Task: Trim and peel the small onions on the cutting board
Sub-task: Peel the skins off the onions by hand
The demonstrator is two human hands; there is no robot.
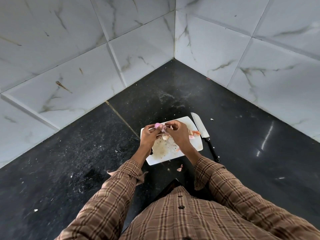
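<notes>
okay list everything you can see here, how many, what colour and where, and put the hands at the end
cutting board: one, white, stained, on the black counter in front of the person
onion: one, pink, held above the board's far edge
peels: several, pale and orange, on the board; one scrap on the counter
knife: one, steel blade, black handle, right of the board
wall tiles: white marbled, behind the counter
left hand: grips the onion
right hand: pinches its skin

Both hands — left, right — pinch a pink onion above the board; knife just beside the board.
</notes>
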